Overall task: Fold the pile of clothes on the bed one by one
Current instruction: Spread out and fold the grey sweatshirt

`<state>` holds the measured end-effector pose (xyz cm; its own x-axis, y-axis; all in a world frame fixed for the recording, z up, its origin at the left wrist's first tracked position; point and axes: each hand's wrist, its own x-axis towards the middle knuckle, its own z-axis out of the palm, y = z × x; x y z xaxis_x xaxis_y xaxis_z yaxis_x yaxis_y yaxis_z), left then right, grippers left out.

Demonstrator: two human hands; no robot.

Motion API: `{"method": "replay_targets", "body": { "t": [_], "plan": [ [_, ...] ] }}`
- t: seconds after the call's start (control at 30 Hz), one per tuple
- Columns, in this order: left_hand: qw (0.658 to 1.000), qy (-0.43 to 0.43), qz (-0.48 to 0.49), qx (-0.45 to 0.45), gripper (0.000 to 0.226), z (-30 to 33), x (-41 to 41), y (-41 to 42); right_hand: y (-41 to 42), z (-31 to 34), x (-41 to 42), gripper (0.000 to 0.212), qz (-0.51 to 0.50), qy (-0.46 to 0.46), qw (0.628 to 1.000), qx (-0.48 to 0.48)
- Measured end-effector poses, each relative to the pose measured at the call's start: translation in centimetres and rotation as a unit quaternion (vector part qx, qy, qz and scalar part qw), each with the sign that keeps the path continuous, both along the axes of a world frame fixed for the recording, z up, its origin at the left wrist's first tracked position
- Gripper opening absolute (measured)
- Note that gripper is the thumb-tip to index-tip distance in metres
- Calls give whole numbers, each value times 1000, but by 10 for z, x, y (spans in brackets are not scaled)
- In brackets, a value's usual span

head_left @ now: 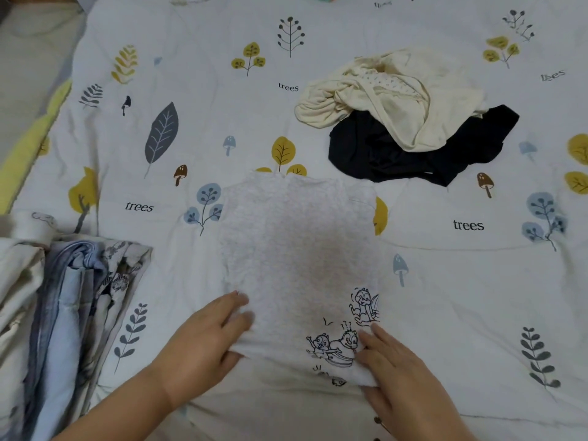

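Observation:
A light grey garment [299, 256] with black cartoon chipmunk drawings lies flat on the bed [222, 90], folded into a long panel in front of me. My left hand [206, 338] holds its near left edge, thumb tucked under the cloth and fingers on top. My right hand [401, 374] grips the near right corner beside the drawings, thumb under the fabric. Farther back on the right lies a small pile: a crumpled cream garment [391, 100] on top of a black garment [413, 154].
The bed cover is white with printed leaves, mushrooms and the word "trees". A bunched blue and white quilt [63, 313] lies at the near left. A yellow-green strip [28, 144] runs along the bed's left edge.

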<state>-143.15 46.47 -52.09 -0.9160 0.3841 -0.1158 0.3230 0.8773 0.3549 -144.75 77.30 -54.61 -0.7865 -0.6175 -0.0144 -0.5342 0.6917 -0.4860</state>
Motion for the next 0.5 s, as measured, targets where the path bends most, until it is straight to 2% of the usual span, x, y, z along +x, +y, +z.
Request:
{"method": "replay_targets", "body": {
  "t": [0.03, 0.1, 0.2, 0.27, 0.33, 0.5],
  "plan": [
    [1000, -5, 12, 25, 29, 5, -5, 0, -1, 7, -4, 52, -20, -2, 1000, -20],
    [997, -22, 40, 58, 20, 17, -18, -1, -4, 27, -15, 24, -90, -29, 995, -37],
    [981, -43, 162, 99, 23, 41, -44, 0, -13, 62, -44, 11, -209, -148, 962, -93],
    [966, -12, 219, 135, 24, 53, -69, 0, -17, 72, -68, 16, -249, -170, 940, -156],
    [955, 25, 251, 156, 12, 61, -99, 2, -21, 77, -98, 21, -294, -152, 923, -196],
    [934, 42, 311, 171, 6, 55, -175, 2, -38, 71, -168, 23, -359, -119, 900, -216]
  ]
}}
